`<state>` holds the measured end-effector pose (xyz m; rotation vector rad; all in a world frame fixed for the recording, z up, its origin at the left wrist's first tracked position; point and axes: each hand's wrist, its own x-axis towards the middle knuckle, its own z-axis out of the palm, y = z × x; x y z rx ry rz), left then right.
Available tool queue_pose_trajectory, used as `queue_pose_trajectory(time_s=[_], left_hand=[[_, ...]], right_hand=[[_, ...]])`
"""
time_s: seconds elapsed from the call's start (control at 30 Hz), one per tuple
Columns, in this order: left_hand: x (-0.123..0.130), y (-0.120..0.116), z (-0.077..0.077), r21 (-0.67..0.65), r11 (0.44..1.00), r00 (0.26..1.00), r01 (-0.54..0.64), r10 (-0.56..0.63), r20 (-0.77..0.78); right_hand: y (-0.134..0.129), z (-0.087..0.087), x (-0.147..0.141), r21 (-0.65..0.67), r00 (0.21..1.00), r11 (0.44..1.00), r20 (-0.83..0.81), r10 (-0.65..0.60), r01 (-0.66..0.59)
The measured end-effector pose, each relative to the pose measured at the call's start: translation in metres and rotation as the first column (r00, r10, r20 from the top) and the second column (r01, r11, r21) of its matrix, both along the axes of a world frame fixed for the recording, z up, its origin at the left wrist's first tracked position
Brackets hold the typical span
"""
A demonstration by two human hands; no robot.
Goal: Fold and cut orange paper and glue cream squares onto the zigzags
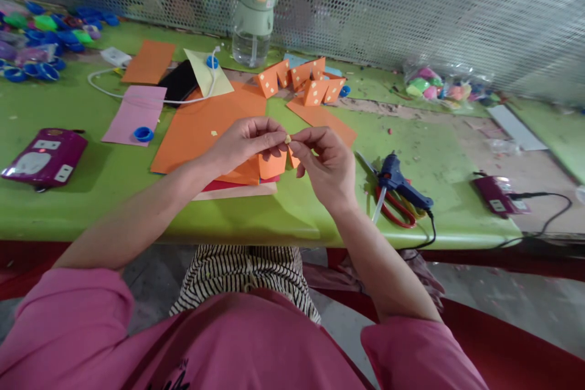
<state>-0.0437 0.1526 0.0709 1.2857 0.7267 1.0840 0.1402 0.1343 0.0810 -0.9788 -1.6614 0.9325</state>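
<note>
Between the fingertips of both hands is a tiny pale yellow paper piece (287, 139). My left hand (256, 141) pinches it from the left, and my right hand (326, 161) pinches it from the right. Just below the fingers an orange folded card (272, 166) is partly hidden by them. Under my left hand lies a stack of orange paper sheets (201, 134), with one small yellow square (214, 133) on top. Beyond my hands stand several folded orange paper strips (315, 91) dotted with yellow squares.
Right of my hands lie a blue glue gun (397, 180) and red-handled scissors (393, 210). A water bottle (253, 18) stands at the back. Purple power sockets (44, 157) sit at left, with pink paper (136, 111) and a blue ring (143, 134) nearby. A white cable (183, 102) crosses the papers.
</note>
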Motion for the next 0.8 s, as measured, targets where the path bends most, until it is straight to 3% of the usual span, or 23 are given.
queue_pose_trajectory(time_s=[0.27,0.43,0.7,0.8], left_hand=[[-0.0007,0.0003,-0.0024,0.016,0.999,0.998,0.051,-0.052,0.032],[-0.0010,-0.0006,-0.0008,0.026,0.998,0.998,0.049,-0.048,-0.030],[-0.0020,0.0009,-0.0037,0.053,0.997,0.997,0.063,-0.061,-0.037],[-0.0017,0.0003,-0.0027,0.061,0.998,0.999,0.015,-0.012,-0.050]], right_hand=[[0.0045,-0.0004,0.0016,-0.117,0.984,0.987,-0.150,0.094,-0.112],[0.0054,0.0002,0.0010,-0.183,0.982,0.974,-0.158,0.104,-0.133],[0.0035,0.0022,0.0011,-0.182,0.979,0.973,-0.171,0.108,-0.139],[0.0026,0.0042,0.0002,-0.183,0.985,0.976,-0.148,0.093,-0.120]])
